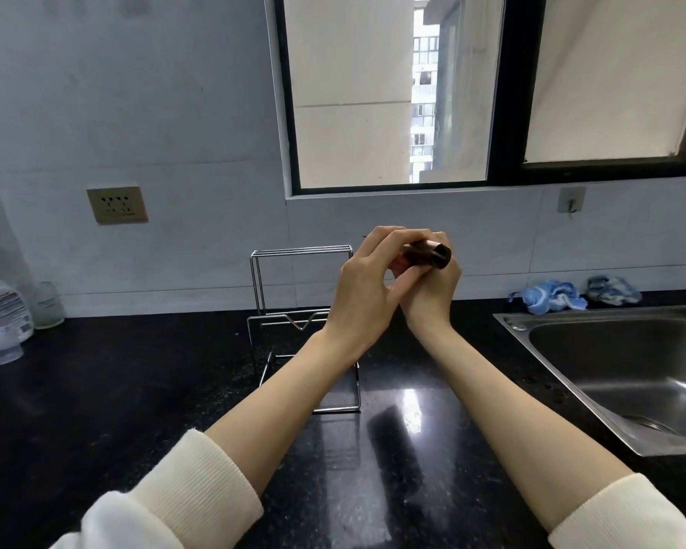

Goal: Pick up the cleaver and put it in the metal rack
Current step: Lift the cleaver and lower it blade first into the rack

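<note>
Cleaver (428, 254) is held at frame centre, dark handle butt toward the camera, long axis running away from it, blade hidden; right hand (432, 289) and left hand (367, 285) both clasp the handle; metal rack (300, 295) stands just left, nearer the left hand.

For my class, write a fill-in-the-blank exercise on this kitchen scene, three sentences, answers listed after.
1. Both hands grip the cleaver's dark ____.
2. The metal rack stands on the black ____.
3. The steel sink lies to the person's ____ side.

Missing words: handle; countertop; right
</note>
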`<act>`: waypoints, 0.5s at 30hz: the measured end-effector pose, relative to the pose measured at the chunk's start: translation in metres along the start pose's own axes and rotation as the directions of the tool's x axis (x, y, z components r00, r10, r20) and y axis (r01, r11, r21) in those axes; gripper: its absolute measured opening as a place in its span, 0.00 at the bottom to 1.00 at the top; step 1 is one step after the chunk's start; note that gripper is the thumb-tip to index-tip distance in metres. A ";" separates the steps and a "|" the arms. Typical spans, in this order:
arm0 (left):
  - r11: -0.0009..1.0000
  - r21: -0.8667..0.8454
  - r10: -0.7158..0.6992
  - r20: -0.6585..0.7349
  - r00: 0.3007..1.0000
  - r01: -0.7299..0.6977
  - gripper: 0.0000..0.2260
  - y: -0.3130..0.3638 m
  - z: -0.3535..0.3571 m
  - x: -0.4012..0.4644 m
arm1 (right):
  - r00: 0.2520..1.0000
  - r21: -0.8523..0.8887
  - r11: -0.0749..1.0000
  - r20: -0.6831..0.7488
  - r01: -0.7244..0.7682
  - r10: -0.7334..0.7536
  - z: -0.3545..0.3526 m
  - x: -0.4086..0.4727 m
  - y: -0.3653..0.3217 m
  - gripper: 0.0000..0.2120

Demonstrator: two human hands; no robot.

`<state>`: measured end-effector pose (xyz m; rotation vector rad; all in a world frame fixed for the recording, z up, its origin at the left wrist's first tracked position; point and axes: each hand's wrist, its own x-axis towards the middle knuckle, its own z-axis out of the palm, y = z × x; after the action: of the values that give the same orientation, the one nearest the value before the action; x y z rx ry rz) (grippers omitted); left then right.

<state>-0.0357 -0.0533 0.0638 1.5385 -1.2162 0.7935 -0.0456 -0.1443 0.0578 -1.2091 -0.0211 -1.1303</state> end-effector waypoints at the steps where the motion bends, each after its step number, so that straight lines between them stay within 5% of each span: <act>1: 1.000 -0.003 0.009 0.005 1.000 -0.009 0.14 0.000 -0.002 0.002 | 1.000 0.029 1.000 0.012 0.010 -0.010 0.000 0.001 -0.002 0.17; 7: 0.999 0.025 -0.032 0.004 0.999 0.032 0.12 -0.022 -0.019 -0.010 | 0.988 -0.132 0.979 -0.016 0.153 -0.157 0.001 0.007 -0.011 0.11; 15: 0.947 0.175 -0.283 0.063 0.957 0.268 0.03 -0.061 -0.036 -0.035 | 0.982 0.342 0.932 -0.095 -0.121 0.162 0.018 0.022 -0.034 0.10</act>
<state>0.0154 -0.0067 0.0247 1.8483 -0.9855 0.6591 -0.0481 -0.1431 0.1020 -0.8231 -0.0311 -1.0233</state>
